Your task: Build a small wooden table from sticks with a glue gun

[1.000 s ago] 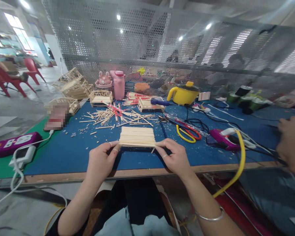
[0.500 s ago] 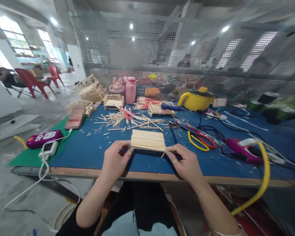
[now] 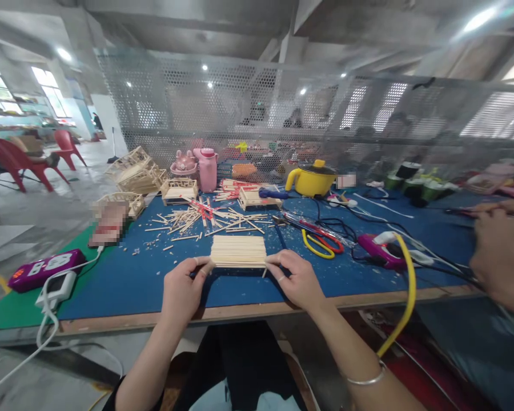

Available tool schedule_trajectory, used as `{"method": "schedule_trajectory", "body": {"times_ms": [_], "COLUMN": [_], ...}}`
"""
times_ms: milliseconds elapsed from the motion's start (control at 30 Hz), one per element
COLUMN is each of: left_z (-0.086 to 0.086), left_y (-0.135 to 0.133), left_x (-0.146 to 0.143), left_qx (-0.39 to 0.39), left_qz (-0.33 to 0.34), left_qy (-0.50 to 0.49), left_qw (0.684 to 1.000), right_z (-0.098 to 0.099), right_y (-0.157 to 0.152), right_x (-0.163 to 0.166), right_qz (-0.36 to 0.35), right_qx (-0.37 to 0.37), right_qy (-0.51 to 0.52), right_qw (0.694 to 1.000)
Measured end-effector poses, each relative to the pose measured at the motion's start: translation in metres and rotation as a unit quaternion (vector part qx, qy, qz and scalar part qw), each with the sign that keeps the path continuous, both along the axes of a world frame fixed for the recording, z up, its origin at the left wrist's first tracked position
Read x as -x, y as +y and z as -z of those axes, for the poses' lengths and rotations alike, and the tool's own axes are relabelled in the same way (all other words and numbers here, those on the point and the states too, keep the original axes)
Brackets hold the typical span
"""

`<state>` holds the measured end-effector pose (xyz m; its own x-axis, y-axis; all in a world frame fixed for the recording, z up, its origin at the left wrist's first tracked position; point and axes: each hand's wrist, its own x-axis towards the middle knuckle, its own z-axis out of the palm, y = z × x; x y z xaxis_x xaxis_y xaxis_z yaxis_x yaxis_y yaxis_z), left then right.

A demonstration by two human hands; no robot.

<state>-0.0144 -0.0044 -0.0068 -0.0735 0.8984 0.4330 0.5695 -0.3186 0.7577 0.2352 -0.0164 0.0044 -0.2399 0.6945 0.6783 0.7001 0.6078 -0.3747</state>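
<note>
A small panel of pale wooden sticks [image 3: 239,251], laid side by side, is in front of me just over the blue mat. My left hand [image 3: 184,288] pinches its near left corner between thumb and fingers. At the near right corner, my right hand [image 3: 294,279] grips the panel in the same way. One short stick pokes down beside the right fingertips. Behind the panel lies a heap of loose wooden sticks [image 3: 184,220]. Whether the panel touches the mat I cannot tell.
Scissors [image 3: 319,245] and a glue gun [image 3: 272,194] lie beyond my right hand. A yellow pot [image 3: 314,180] and a pink bottle [image 3: 208,171] stand at the back. Purple power strips [image 3: 381,251] flank the work area. A co-worker's hands [image 3: 497,245] are at far right.
The camera view has turned to the right, bringing a co-worker's hands into sight. Both my hands keep their pinch on the stick panel, which appears slightly more tilted toward me.
</note>
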Motion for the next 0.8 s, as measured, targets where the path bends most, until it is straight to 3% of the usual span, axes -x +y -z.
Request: {"method": "schedule_trajectory", "body": {"times_ms": [533, 800], "left_z": [-0.0009, 0.0058], "left_y": [-0.0003, -0.0078], "left_x": [0.0002, -0.0030], "left_qx": [-0.017, 0.011], "left_qz": [0.008, -0.011], "left_qy": [0.002, -0.134], "left_qw": [1.000, 0.991], "right_z": [0.0015, 0.0031], "right_y": [0.0052, 0.0069], "right_x": [-0.0024, -0.0034], "right_qz": [-0.012, 0.001], "right_qx": [-0.006, 0.001], "right_qy": [-0.005, -0.009], "right_qw": [1.000, 1.000]}}
